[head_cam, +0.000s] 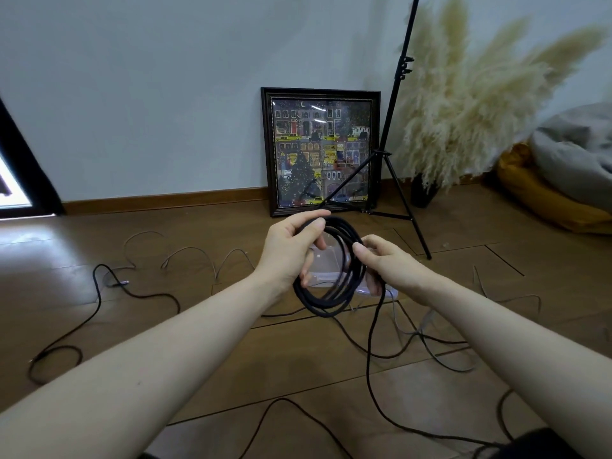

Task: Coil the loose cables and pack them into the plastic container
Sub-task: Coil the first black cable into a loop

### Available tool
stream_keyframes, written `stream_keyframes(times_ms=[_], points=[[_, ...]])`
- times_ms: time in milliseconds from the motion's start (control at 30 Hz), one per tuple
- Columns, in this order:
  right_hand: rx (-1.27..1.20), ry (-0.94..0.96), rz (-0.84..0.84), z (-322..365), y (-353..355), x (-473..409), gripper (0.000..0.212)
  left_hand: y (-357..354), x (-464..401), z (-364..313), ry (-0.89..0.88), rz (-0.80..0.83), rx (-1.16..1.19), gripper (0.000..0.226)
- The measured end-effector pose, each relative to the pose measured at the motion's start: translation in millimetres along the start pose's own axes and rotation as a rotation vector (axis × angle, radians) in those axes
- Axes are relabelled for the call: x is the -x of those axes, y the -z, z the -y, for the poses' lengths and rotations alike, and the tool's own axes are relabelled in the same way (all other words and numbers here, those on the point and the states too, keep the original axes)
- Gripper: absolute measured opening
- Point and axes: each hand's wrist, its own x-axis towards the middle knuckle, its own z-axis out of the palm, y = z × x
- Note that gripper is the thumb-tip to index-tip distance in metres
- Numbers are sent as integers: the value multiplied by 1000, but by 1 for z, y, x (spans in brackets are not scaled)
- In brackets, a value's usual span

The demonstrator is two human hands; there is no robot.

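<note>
A black cable [331, 299] hangs in several loops in front of me. My left hand [291, 246] grips the top of the coil, thumb over the strands. My right hand [384, 260] pinches the right side of the coil; the cable's loose tail drops from it to the wooden floor and trails towards me. A clear plastic container [326, 263] sits on the floor right behind the coil, partly hidden by it and by my hands. Another black cable [96, 293] snakes over the floor at the left. A pale grey cable [198, 253] lies beyond it.
A framed picture [321, 150] leans on the wall behind the container. A black tripod stand [390, 154] rises to its right, one leg reaching near the container. A vase of pampas grass [463, 104] and a yellow cushion [543, 200] stand at right. More grey cable [430, 346] lies at right.
</note>
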Motion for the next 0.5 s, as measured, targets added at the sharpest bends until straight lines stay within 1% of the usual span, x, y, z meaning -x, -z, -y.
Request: stream_keyframes(times_ms=[133,233,400,500], points=[[-1,4,17,-6,4,0,31,8,0,-4,18,-3,-15,25],[124,-5,87,-15,13,4,29,15,0,-5,16,-27,8,26],[340,-222,165,-42,32,13,28,31,-1,-7,14,-119,51,25],[418,-332,177,-58,48,18,24,40,-1,-9,11,-219,68,24]])
